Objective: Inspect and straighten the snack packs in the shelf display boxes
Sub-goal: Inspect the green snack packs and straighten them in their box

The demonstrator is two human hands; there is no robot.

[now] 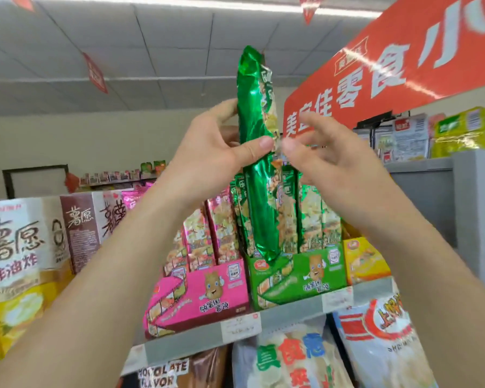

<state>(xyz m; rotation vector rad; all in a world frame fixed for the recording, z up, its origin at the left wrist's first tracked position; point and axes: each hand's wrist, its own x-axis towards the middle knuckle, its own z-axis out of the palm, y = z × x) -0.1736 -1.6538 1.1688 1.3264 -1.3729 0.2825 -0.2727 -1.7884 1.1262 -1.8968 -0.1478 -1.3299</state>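
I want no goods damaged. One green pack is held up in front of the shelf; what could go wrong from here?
1. The left hand grips the green pack only around its middle, out in front of the shelf; it could slip and fall.
2. The green box looks full of upright packs; pushing this one back in could crease it or tilt its neighbours.
3. The right hand, blurred at the pack's edge, could knock it.

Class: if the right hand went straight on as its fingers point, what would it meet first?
Likely the green pack held by the left hand; the right hand is blurred, so depth is unsure.
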